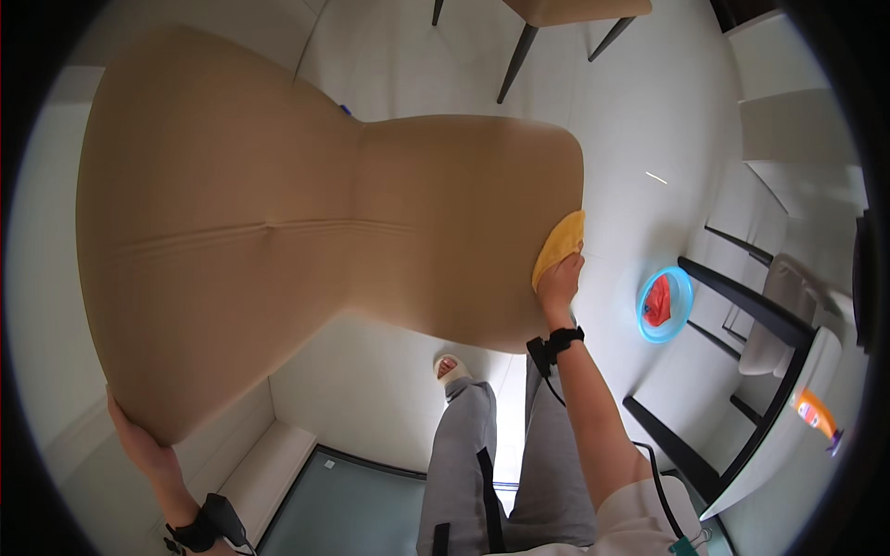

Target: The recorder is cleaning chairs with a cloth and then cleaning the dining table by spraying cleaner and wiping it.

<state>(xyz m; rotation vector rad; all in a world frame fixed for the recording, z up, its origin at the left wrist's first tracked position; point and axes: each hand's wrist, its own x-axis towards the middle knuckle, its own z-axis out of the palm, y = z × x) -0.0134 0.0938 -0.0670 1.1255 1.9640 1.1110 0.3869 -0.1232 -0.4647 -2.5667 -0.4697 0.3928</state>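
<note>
A tan upholstered chair [445, 181] fills the left and middle of the view, its backrest at the left and its seat reaching right. My left hand [142, 445] grips the lower left corner of the backrest [188, 174], with its fingers hidden behind the edge. A yellow cloth [558, 244] is in my right hand [560, 283], pressed against the front edge of the seat. Creases run along the middle of the upholstery. The legs of this chair are hidden beneath it.
A light blue basin [642, 321] with a red cloth [658, 302] inside stands on the floor to the right. Beside it is a black-legged table [820, 361] bearing an orange bottle [815, 411]. Another tan chair [577, 10] stands beyond; a grey chair [779, 313] is at right.
</note>
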